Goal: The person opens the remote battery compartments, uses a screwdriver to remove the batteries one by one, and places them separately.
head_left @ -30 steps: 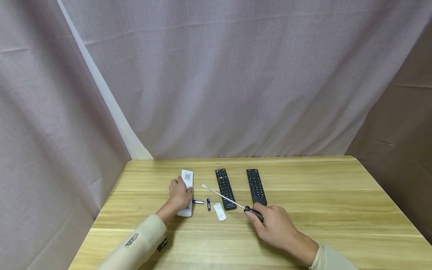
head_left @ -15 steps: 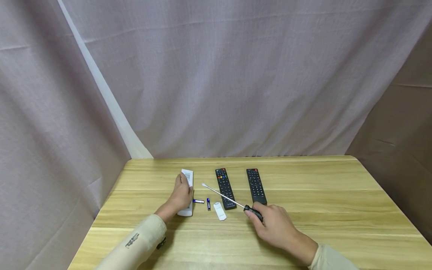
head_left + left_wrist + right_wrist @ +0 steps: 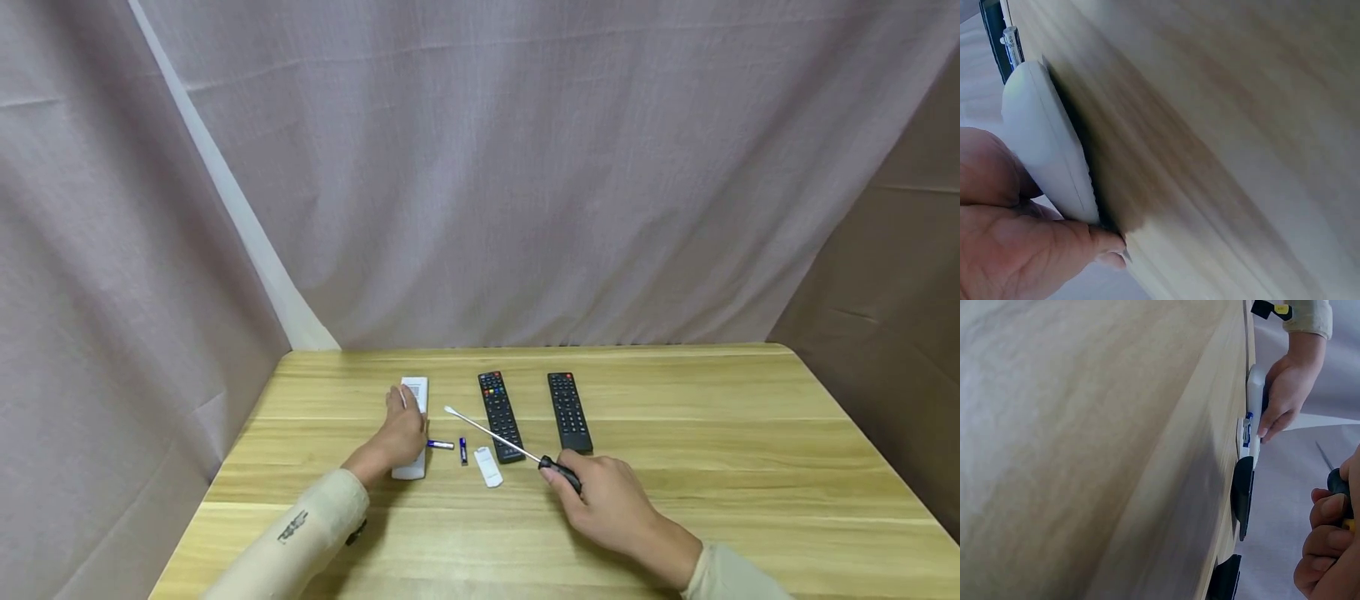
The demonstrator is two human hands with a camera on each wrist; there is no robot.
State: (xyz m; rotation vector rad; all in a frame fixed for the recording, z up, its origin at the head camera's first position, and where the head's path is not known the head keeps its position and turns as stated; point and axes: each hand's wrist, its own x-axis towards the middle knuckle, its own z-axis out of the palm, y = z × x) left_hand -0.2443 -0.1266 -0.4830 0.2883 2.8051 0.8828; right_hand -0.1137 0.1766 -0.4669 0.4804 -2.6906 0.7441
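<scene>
A white remote control (image 3: 409,472) lies on the table at the left, its label side up. My left hand (image 3: 397,432) grips it by its sides and covers its middle; in the left wrist view, fingers wrap the near end of the white remote's body (image 3: 1047,137). My right hand (image 3: 611,500) holds a screwdriver (image 3: 560,473) by its black handle, the metal shaft reaching left above a black remote. Curled fingers of the right hand (image 3: 1332,540) show in the right wrist view. Beside the white remote lie two small blue-and-silver batteries, one sideways (image 3: 441,444) and one lengthwise (image 3: 463,451).
A white battery cover (image 3: 488,467) lies right of the batteries. One black remote (image 3: 501,412) with coloured buttons stands behind it, and another black remote (image 3: 570,412) lies farther right. The wooden table (image 3: 712,433) ends at a grey curtain (image 3: 525,183).
The fingers of my left hand have shifted on the white remote, which has turned slightly and moved a little left. The right hand and screwdriver have barely moved.
</scene>
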